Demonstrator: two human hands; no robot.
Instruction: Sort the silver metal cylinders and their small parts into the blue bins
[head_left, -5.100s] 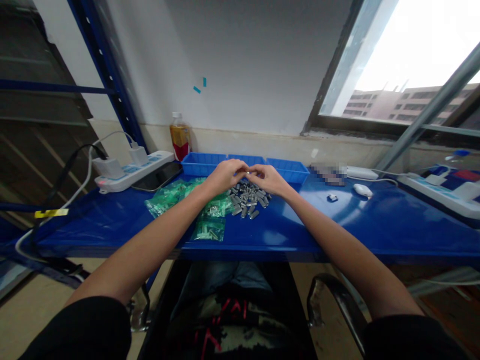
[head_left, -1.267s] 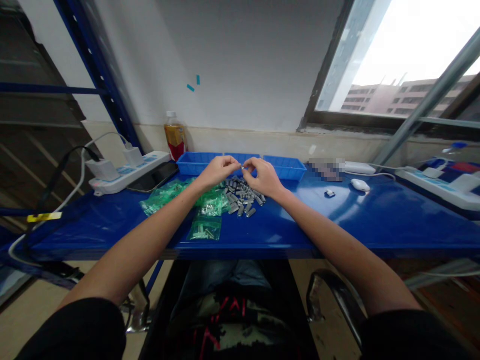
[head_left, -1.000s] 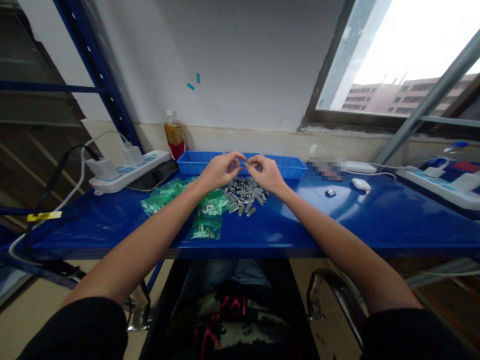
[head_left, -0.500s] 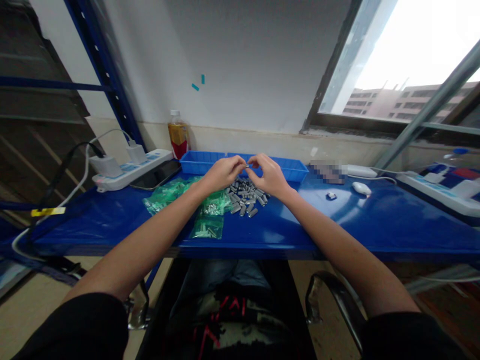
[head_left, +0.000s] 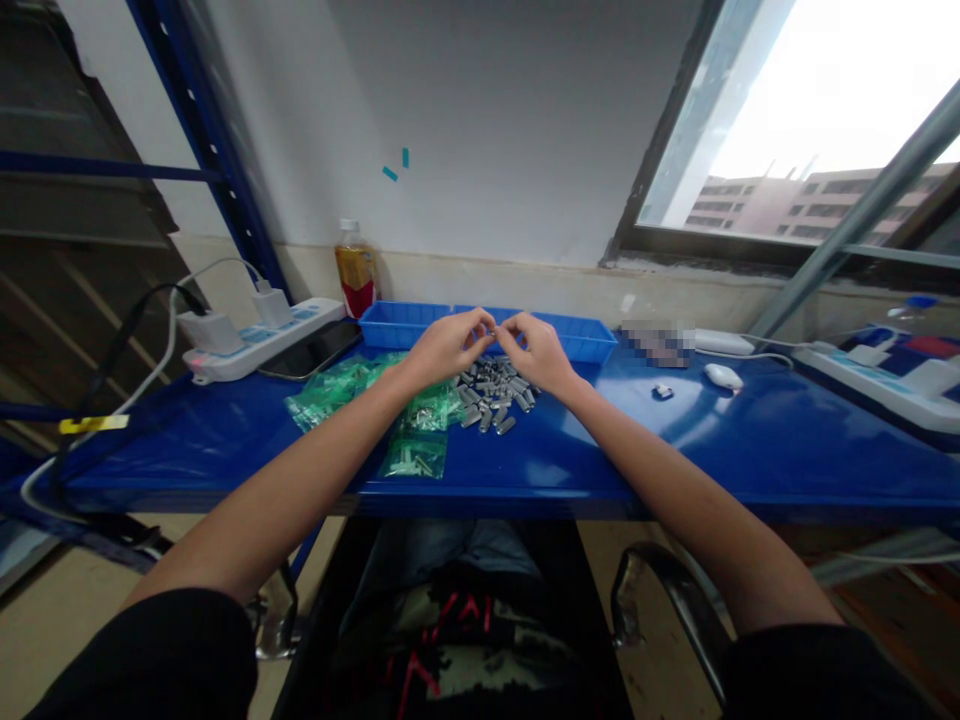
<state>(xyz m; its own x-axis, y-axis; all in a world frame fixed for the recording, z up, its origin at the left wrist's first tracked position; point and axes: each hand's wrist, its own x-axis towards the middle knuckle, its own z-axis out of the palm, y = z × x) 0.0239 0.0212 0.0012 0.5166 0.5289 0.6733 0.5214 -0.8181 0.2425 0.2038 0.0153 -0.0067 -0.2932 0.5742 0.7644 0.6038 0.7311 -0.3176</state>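
My left hand (head_left: 455,343) and my right hand (head_left: 534,350) meet fingertip to fingertip above a pile of small grey metal parts (head_left: 491,392). Both are closed in a pinch. Whatever sits between the fingertips is tiny and mostly covered, so its kind cannot be made out. Under and beside my left forearm lie green-tinted plastic bags (head_left: 337,385), some with small parts inside. A smaller green zip bag (head_left: 415,455) holding pale slim pieces lies nearer the table's front edge. Directly behind my hands stands a long blue plastic tray (head_left: 592,343).
On the blue table (head_left: 660,450), a dark phone (head_left: 311,350) and a white power strip (head_left: 300,318) lie left, with a drink bottle (head_left: 356,270) behind. To the right are a small metal piece (head_left: 662,392), a white oval object (head_left: 723,377) and another power strip (head_left: 877,385).
The fingertips have shifted slightly, with my right fingers curling lower and covering more of the small thing between them. The pile, bags and tray stay where they were.
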